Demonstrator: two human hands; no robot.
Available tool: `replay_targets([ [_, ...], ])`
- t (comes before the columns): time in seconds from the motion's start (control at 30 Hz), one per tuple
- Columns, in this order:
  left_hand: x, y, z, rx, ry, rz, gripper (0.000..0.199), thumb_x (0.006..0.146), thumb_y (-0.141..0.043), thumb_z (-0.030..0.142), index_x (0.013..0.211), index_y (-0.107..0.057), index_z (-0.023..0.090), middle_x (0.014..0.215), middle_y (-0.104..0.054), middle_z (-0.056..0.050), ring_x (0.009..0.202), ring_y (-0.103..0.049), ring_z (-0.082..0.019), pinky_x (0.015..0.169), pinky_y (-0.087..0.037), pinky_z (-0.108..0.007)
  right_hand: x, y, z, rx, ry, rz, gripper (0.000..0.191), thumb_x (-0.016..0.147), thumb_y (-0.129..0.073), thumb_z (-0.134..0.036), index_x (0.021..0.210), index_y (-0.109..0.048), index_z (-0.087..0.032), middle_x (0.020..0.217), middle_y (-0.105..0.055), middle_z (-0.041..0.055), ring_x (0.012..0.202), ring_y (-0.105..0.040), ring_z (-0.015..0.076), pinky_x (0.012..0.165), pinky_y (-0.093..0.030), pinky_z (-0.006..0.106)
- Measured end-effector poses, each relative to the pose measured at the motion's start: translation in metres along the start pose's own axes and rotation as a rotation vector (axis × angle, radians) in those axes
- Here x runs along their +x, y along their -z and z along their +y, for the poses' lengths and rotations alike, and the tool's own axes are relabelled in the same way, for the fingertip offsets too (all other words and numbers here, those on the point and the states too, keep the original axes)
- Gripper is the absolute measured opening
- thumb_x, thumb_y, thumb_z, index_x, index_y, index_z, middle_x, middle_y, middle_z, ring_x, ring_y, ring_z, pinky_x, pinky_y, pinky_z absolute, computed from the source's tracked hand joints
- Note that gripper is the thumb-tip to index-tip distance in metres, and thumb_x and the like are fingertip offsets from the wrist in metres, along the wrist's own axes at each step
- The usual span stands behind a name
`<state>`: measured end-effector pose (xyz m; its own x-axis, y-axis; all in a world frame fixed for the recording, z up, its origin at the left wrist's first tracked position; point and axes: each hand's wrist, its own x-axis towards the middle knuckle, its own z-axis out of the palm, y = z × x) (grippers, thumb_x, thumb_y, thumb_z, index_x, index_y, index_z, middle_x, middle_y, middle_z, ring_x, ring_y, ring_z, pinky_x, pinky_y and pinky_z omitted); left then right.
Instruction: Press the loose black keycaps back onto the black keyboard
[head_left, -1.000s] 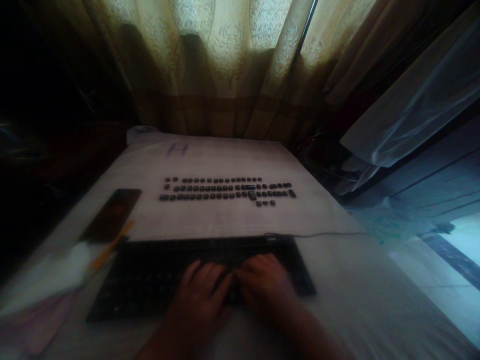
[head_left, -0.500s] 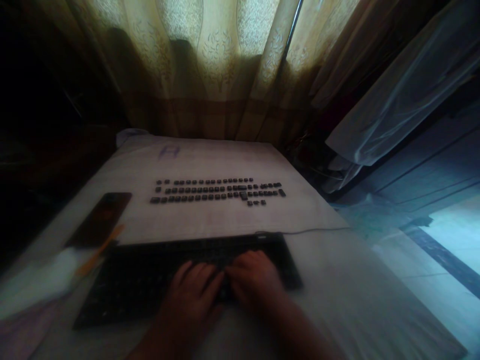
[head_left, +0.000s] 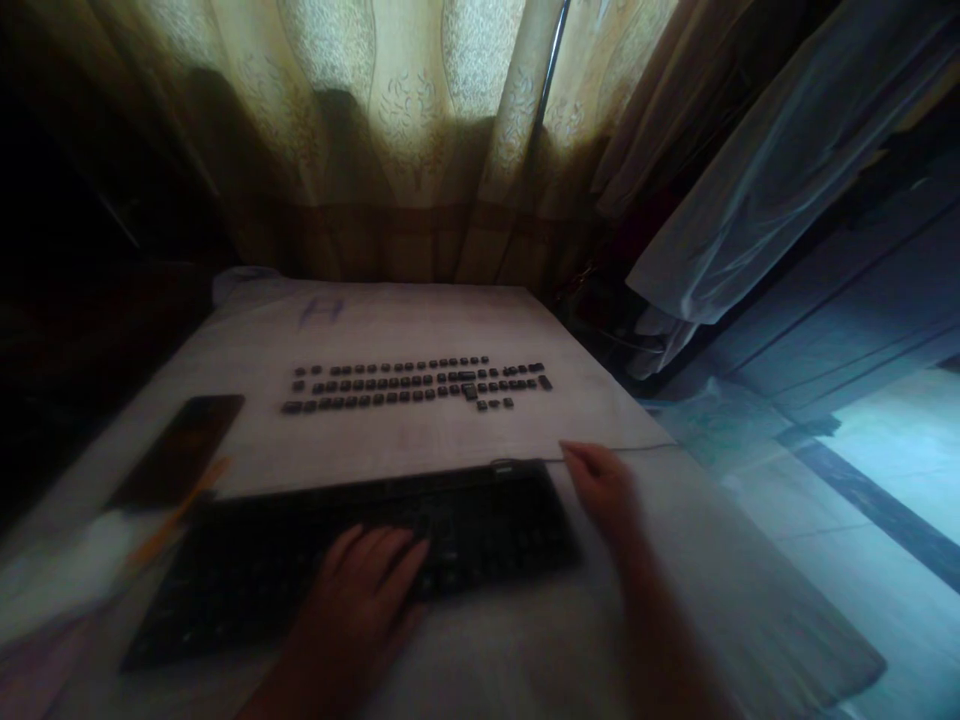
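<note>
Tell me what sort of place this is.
Probably a room in a home: a patterned curtain hangs across the far side, pale fabric hangs at the right, and a keyboard lies on a white cloth.

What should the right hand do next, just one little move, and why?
I'd guess the right hand should reach forward to the loose keys: it is off the keyboard and roughly points their way, while the left hand lies over the keyboard. Blur hides whether the right hand holds anything.
</note>
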<state>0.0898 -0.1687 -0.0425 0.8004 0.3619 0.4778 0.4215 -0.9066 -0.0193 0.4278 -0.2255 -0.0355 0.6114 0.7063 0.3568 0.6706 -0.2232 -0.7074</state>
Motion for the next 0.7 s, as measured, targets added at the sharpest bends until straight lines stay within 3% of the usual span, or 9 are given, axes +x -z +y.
replay_targets([
  [0.13, 0.001, 0.000, -0.002, 0.001, -0.019, 0.017, 0.036, 0.093, -0.051, 0.022, 0.128, -0.061, 0.021, 0.117, -0.069, -0.007, 0.105, -0.064, -0.025, 0.099, -0.042, -0.045, -0.001, -0.010, 0.016, -0.028, -0.085, -0.101, 0.033, 0.083, -0.052, -0.034, 0.098, -0.078, -0.020, 0.088, -0.079, 0.0098, 0.080, -0.073, 0.0256, 0.078, -0.057, 0.039],
  [0.3, 0.002, 0.002, -0.003, 0.030, -0.033, 0.028, 0.036, 0.094, -0.049, 0.024, 0.128, -0.061, 0.021, 0.116, -0.070, -0.007, 0.103, -0.065, -0.024, 0.098, -0.044, -0.044, -0.005, -0.019, 0.017, -0.057, -0.135, -0.201, 0.031, 0.084, -0.054, -0.030, 0.099, -0.079, -0.022, 0.095, -0.080, 0.0080, 0.090, -0.074, 0.0257, 0.086, -0.056, 0.039],
  [0.7, -0.016, -0.004, -0.023, 0.099, -0.061, 0.014, 0.047, 0.084, -0.062, 0.030, 0.131, -0.060, 0.027, 0.120, -0.071, -0.004, 0.105, -0.068, -0.023, 0.096, -0.049, -0.038, -0.006, -0.026, 0.017, -0.040, -0.092, -0.254, 0.032, 0.083, -0.050, -0.027, 0.094, -0.080, -0.022, 0.092, -0.080, 0.0075, 0.089, -0.074, 0.0252, 0.083, -0.056, 0.037],
])
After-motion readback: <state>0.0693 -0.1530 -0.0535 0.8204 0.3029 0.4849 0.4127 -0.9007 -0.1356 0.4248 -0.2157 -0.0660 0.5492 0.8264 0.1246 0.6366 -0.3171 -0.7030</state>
